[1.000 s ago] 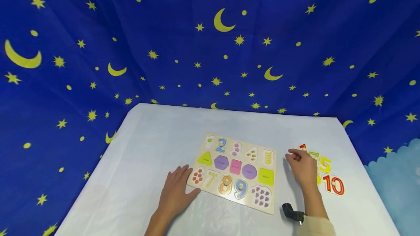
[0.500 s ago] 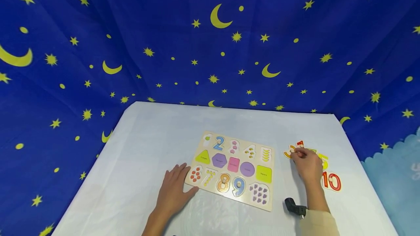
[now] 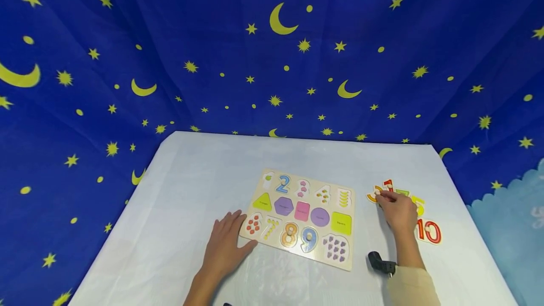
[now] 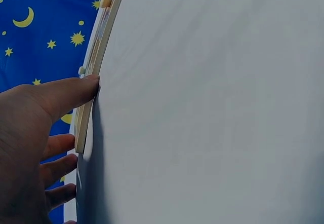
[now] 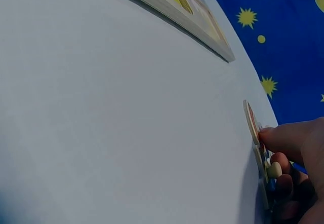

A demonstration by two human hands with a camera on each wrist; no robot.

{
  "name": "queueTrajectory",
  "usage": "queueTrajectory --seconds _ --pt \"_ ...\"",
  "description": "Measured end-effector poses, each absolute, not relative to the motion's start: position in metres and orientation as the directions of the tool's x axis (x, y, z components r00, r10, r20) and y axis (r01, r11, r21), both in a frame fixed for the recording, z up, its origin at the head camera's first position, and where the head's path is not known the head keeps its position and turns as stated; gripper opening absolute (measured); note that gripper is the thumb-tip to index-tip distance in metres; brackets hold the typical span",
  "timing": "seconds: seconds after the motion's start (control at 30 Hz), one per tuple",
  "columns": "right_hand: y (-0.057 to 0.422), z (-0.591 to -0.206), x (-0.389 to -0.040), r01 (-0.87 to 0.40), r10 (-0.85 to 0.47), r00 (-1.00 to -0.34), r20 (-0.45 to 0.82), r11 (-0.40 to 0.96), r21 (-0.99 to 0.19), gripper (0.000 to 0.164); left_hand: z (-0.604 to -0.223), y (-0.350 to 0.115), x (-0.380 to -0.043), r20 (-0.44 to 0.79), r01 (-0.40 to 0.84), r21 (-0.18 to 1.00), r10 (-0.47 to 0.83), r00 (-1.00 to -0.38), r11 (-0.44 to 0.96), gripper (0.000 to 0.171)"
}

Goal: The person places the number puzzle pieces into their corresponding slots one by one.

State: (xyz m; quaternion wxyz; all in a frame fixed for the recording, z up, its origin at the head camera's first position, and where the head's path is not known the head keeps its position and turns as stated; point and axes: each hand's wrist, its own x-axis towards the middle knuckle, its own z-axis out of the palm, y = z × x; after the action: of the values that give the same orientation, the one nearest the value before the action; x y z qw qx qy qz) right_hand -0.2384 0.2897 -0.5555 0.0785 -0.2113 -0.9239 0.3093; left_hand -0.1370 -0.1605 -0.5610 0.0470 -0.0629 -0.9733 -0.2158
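My right hand (image 3: pixel 398 211) pinches an orange curved number piece (image 3: pixel 371 195) among the loose number pieces at the table's right. Its thumb lies on the upper part of the piece in the right wrist view, and the fingers hide part of the number. Close around the hand lie a red 1 (image 3: pixel 387 184), a partly hidden green piece (image 3: pixel 403 192), a yellow 5 (image 3: pixel 419 206) and a red 10 (image 3: pixel 430 233). Fingers extended, my left hand (image 3: pixel 225 244) rests at the near left corner of the wooden puzzle board (image 3: pixel 293 248), its thumb touching the edge.
In the board sit a blue 2 (image 3: pixel 283 184), an orange 8 (image 3: pixel 290 235) and a blue 9 (image 3: pixel 309 240); other number recesses show fruit pictures. A black device (image 3: pixel 380 263) is strapped at the right wrist. Blue starry cloth (image 3: pixel 238 51) hangs behind the white table (image 3: pixel 204 169).
The orange number piece now shows left of the right fingers, where it was not visible a second ago. The left hand stays at the board. The head view has shifted slightly.
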Motion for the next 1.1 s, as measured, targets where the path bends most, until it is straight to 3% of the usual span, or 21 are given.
queueTrajectory --seconds 0.5,1.1 --pt "0.289 -0.552 -0.233 0.308 0.44 -0.896 0.062 0.716 -0.627 0.033 -0.561 -0.16 -0.136 0.121 0.144 0.418 0.102 -0.987 0.897 0.075" --pt "0.267 -0.54 -0.236 0.186 0.304 -0.95 0.064 0.722 -0.666 0.031 -0.56 -0.161 -0.138 0.107 0.144 0.422 0.108 -0.988 0.895 0.076"
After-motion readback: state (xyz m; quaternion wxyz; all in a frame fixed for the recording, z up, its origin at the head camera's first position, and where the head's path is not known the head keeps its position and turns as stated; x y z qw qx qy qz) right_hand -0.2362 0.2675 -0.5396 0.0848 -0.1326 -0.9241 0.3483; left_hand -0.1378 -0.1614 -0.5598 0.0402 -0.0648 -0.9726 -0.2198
